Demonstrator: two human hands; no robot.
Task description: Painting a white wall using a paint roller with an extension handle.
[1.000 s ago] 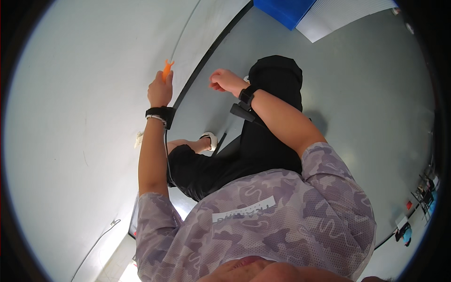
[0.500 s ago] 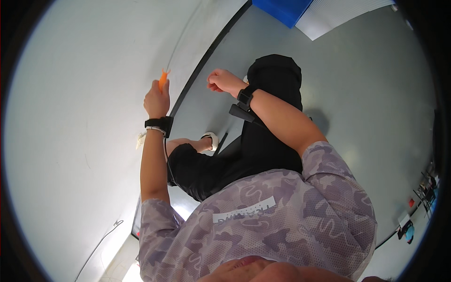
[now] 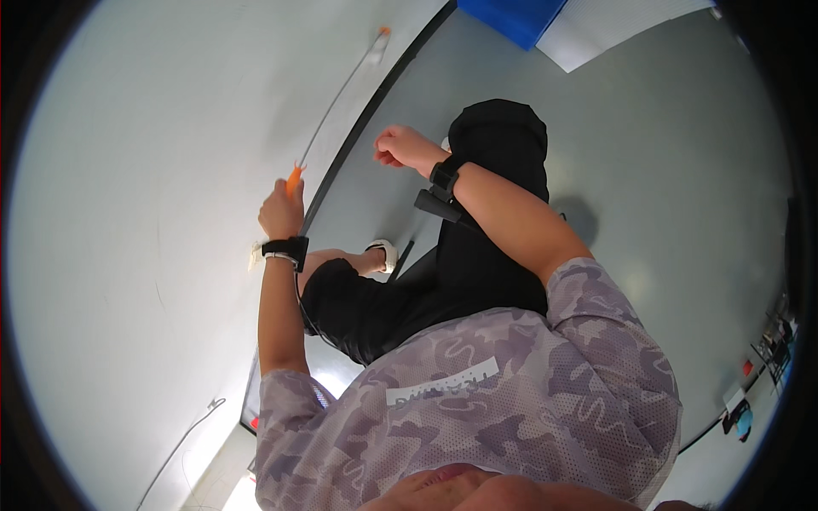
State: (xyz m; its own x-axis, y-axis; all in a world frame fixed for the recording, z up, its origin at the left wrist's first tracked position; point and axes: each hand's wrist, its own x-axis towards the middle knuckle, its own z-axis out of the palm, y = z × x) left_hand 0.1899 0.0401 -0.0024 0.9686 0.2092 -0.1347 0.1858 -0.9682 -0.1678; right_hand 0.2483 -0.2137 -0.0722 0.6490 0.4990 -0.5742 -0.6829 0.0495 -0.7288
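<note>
Has drawn the orange handle (image 3: 294, 181) back toward the patterned shirt (image 3: 511, 366) since the earlier frame, gripping it in the left hand (image 3: 279, 211) with fingers wrapped around it. Points the thin grey rod (image 3: 332, 106) forward over the white surface (image 3: 128, 196), out to its small orange tip (image 3: 385, 31). Keeps the right hand (image 3: 411, 149) almost in place near the black trousers (image 3: 498, 140), with fingers curled inward; cannot tell whether around anything.

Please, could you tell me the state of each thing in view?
Handle: held
Rod: slanting away; contact with wall unclear
Left hand: closed around handle
Right hand: fingers curled; no object visible
Left wristband: worn
Right wristband: worn
</note>
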